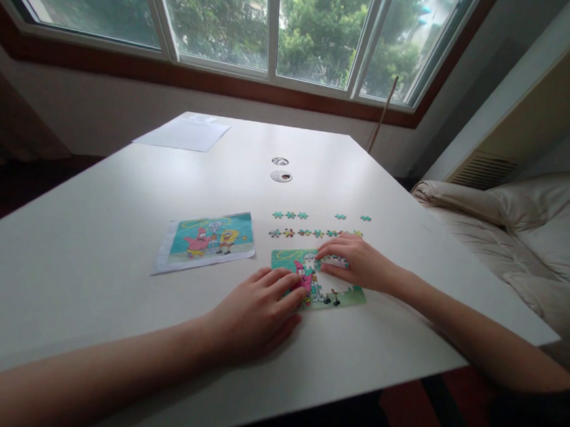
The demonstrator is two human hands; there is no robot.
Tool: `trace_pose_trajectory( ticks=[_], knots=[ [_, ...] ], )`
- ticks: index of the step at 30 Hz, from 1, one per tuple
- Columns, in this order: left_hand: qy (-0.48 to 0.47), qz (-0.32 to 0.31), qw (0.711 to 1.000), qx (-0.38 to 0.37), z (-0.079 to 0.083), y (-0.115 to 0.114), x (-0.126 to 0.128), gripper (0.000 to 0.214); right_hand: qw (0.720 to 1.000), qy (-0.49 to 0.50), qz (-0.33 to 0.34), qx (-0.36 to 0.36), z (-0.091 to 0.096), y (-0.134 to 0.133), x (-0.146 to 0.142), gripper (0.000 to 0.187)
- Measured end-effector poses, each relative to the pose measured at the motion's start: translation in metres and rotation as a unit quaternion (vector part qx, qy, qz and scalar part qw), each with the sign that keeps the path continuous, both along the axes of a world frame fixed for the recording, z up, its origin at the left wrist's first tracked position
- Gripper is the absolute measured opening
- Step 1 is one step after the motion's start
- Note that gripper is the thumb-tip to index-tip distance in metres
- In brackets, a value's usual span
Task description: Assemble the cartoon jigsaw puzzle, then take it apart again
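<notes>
A partly assembled jigsaw puzzle (pixel 352 296) lies on the white table, showing a pink starfish figure, with a gap in its middle and right part. My left hand (pixel 263 304) rests flat over the puzzle's left side, fingers stretched out. Over the gap, my right hand (pixel 355 262) has its fingers and thumb bent in close to each other at a puzzle piece (pixel 309 259) near the figure's head; the fingertips partly hide it. Loose jigsaw pieces (pixel 304 233) lie in two rows behind the puzzle, some partly covered by my right hand.
Left of the puzzle lies a printed reference picture (pixel 214 237) of the cartoon scene. White paper sheets (pixel 185 134) are at the table's far left corner. Two round cable-hole fittings (pixel 281 176) sit in the tabletop (pixel 116 226). A cream sofa (pixel 486 223) stands right, beyond the table edge.
</notes>
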State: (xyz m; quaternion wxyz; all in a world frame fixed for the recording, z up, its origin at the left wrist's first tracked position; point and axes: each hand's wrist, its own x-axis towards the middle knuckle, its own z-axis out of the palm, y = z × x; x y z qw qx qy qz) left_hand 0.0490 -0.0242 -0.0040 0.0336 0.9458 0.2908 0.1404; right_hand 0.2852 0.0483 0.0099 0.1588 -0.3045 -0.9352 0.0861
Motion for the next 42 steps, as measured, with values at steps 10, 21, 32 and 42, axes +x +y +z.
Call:
trace_pose_trajectory(
  ticks=[10, 21, 32, 42],
  knots=[
    [-0.002, 0.0, 1.0, 0.004, 0.0, 0.001, 0.001, 0.032, 0.999, -0.016, 0.0, 0.046, -0.002, 0.0, -0.001, 0.016],
    [0.002, 0.003, 1.0, -0.003, 0.001, 0.0, 0.0, 0.033, 0.994, -0.06, 0.006, 0.094, 0.003, -0.006, -0.006, 0.021],
    [0.002, 0.002, 1.0, -0.001, 0.0, -0.001, -0.001, 0.033, 0.999, 0.047, -0.003, 0.021, -0.005, -0.004, 0.0, 0.014],
    [0.001, 0.002, 1.0, -0.002, 0.003, -0.001, 0.0, 0.032, 0.999, 0.029, -0.016, 0.034, -0.012, -0.003, -0.001, 0.015]
  ],
)
